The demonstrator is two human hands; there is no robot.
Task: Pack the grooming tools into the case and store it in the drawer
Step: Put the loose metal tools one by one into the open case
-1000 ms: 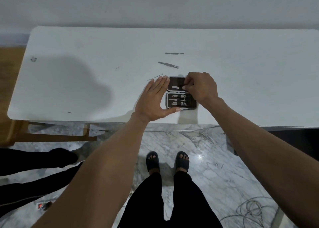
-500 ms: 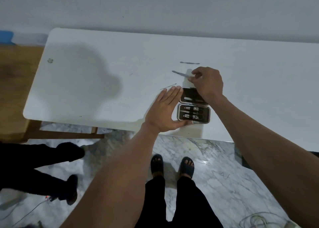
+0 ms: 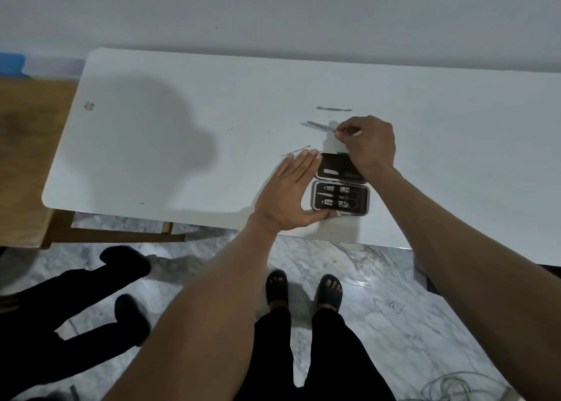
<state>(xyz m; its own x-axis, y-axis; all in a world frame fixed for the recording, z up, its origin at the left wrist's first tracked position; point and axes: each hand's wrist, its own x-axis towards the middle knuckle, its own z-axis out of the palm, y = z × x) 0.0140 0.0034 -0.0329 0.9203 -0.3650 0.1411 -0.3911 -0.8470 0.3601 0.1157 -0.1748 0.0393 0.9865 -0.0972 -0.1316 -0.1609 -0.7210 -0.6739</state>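
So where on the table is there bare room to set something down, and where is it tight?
The table is bare right of the right hand to the frame edge, and left of the left hand, under the shadow. It is crowded near the open case: three loose tools lie just behind it, the middle tool at the right hand's fingertips.

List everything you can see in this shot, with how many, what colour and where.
table: one, white, against the wall
case: one, black, open, near table's front edge, tools strapped inside
loose tools: three, grey metal, beyond the case: far tool, middle tool, thin tool
wooden furniture: one, brown, left of table
cables: pale, floor bottom right
another person's legs: dark, floor left
sandalled feet: two, below
left hand: flat beside case
right hand: pinching middle tool's end
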